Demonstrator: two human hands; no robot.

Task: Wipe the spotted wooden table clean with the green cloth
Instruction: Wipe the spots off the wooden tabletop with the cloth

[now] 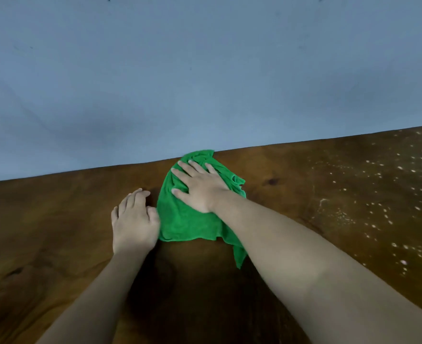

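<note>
1. My right hand [200,188] lies flat on the green cloth [187,219], palm down, fingers spread wide and pointing toward the far edge of the tabletop. It pins the cloth by pressure; nothing is pinched or gripped.
2. The cloth is bunched in a loose heap at the middle of the wooden table [56,219], its top touching the far edge where the tabletop meets the blue wall [205,70]. Its long axis runs from that far edge back toward me, with a tail trailing out under my right forearm.
3. My left hand [134,219] rests on bare wood just beside the cloth's left border, fingers loosely curled and thumb touching the fabric. It holds nothing; I judge it to be a brace.
4. The white spots [378,194] all sit on the right part of the tabletop, well apart from the cloth. The wood to the left and near me looks free of them.
5. That is the relation that matters: the dirt lies to the right of the hand on the cloth, so I judge the next stroke should sweep rightward, broadside to the cloth's long axis. The right hand is the nearer one.
</note>
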